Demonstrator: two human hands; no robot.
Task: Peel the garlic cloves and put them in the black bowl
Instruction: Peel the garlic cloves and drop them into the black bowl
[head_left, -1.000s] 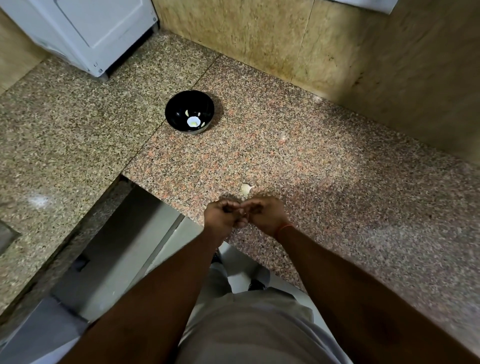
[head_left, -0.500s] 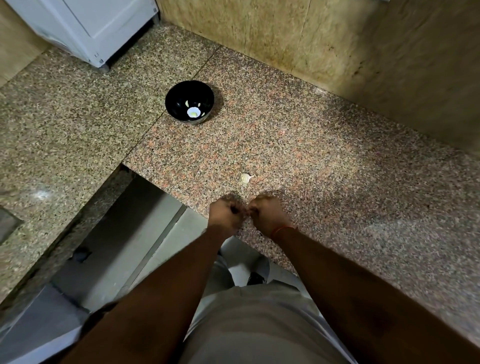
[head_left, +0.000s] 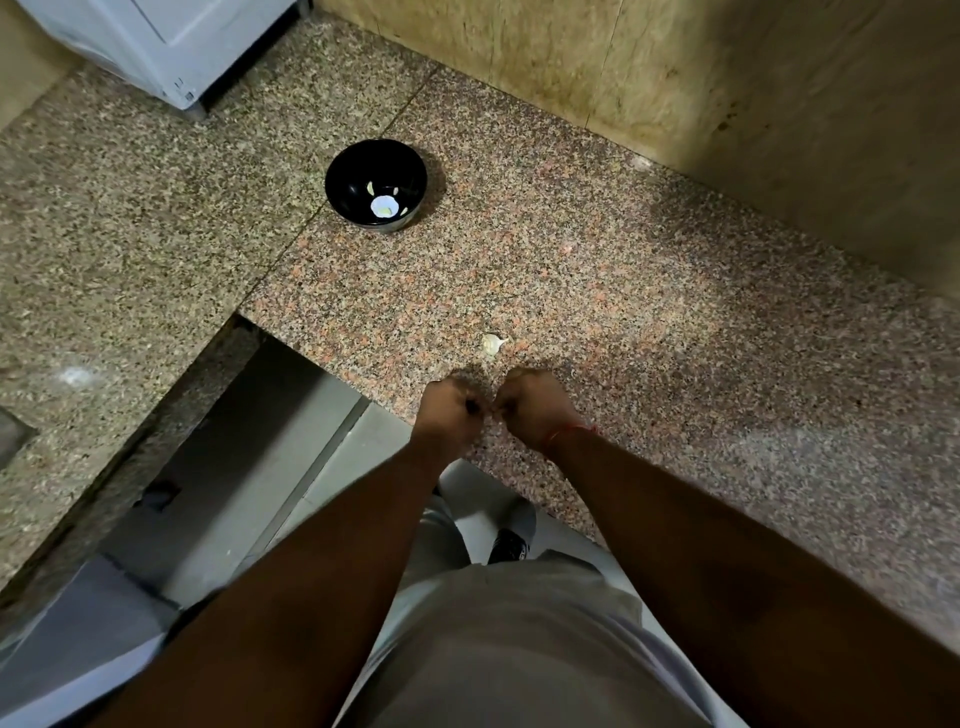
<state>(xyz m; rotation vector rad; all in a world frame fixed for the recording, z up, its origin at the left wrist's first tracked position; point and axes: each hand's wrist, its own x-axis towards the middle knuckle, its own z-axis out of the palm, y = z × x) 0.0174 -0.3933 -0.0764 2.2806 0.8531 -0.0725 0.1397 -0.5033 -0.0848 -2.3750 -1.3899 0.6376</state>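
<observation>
Two hands meet at the near edge of a speckled granite surface (head_left: 649, 312), the left hand (head_left: 451, 410) and right hand (head_left: 530, 405) both curled into fists, fingertips almost touching; what they pinch is too small to tell. One garlic clove (head_left: 491, 344) lies just beyond them. The black bowl (head_left: 375, 183), holding a few pale pieces, sits well apart, far and left.

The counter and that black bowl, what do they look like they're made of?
The counter looks like polished granite: speckled pink, grey and black grains with a soft sheen, laid in slabs with a visible seam. The black bowl is glossy inside and shows a silvery lower outside, so perhaps coated steel, though glazed ceramic can't be ruled out.
</observation>
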